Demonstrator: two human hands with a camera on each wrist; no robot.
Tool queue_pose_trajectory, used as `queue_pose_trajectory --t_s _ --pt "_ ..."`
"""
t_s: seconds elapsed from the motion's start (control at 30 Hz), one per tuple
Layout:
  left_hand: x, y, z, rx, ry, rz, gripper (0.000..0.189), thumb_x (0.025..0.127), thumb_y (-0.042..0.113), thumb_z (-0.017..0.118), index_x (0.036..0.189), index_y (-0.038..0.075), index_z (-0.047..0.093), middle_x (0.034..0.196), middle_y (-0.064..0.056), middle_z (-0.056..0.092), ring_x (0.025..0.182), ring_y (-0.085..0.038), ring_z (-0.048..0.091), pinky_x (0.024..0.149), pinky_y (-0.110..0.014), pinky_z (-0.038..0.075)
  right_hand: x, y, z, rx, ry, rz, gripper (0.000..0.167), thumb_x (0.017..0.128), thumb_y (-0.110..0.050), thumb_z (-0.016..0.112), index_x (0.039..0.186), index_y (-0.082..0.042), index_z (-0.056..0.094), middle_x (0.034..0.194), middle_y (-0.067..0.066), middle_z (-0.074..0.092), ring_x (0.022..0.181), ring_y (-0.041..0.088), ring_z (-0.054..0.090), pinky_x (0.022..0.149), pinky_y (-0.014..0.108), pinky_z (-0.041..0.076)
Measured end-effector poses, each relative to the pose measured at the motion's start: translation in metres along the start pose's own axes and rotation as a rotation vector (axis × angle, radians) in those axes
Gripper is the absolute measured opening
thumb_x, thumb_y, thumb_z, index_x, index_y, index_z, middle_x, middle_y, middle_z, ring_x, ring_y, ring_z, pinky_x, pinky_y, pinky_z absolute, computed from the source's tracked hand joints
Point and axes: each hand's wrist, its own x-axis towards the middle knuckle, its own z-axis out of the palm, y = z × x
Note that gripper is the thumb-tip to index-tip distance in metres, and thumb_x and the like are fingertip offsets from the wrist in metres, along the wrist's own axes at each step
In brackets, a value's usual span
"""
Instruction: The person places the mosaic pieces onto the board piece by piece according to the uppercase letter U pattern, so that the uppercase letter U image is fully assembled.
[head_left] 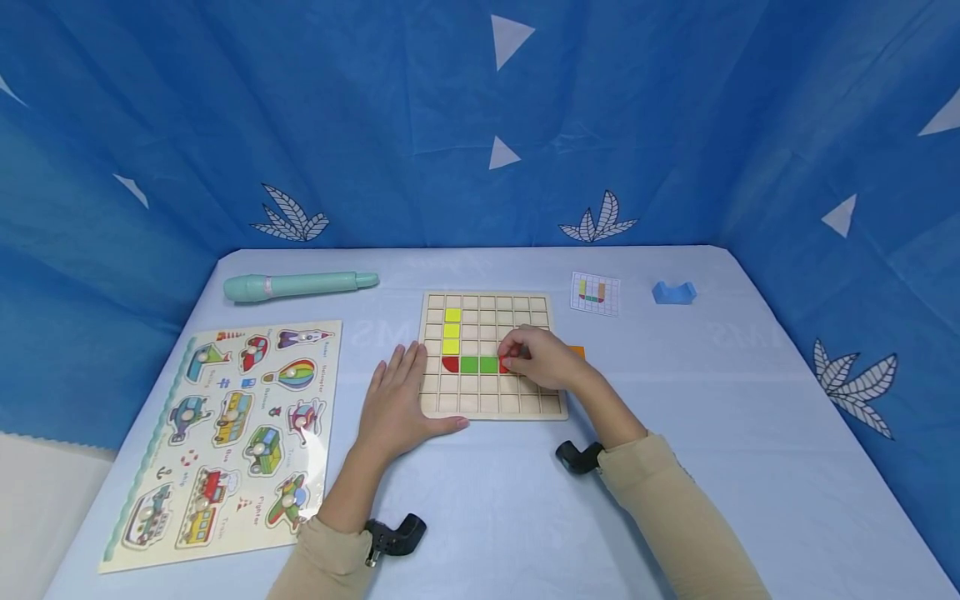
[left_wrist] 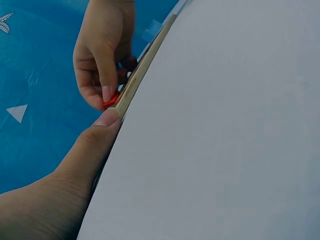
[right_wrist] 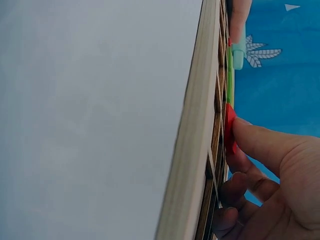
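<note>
A square wooden grid board (head_left: 491,406) lies on the table in front of me. Three yellow squares (head_left: 452,331) run down its left part, with a dark red rounded piece (head_left: 450,364) below them and two green squares (head_left: 478,365) to the right. My right hand (head_left: 546,358) pinches a red piece (right_wrist: 230,129) between thumb and finger, beside the green squares. In the right wrist view this piece sits slightly tilted at the end of the green row. My left hand (head_left: 397,408) rests along the board's left edge, fingers straight, thumb at the near edge.
Behind my right wrist an orange piece (head_left: 577,352) shows partly. A small pattern card (head_left: 596,293) and a blue holder (head_left: 674,292) lie at the back right. To the left are a vehicle puzzle board (head_left: 247,385) and a mint-green stick-like object (head_left: 300,286).
</note>
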Motion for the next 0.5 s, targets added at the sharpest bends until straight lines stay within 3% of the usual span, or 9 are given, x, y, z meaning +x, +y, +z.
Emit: queue_pose_trajectory --t_s 0.5 --pt "-0.0002 -0.0002 0.0007 -0.003 0.004 0.005 0.134 0.062 0.084 0.068 0.159 0.006 0.018 0.167 -0.011 0.017 0.156 -0.029 0.009 0.125 -0.054 0.011 0.0002 0.0009 0.0021 -0.026 0.014 0.015 0.009 0.093 -0.011 0.069 0.098 -0.019 0.069 0.093 -0.002 0.062 0.083 0.015 0.054 0.075 0.029 0.048"
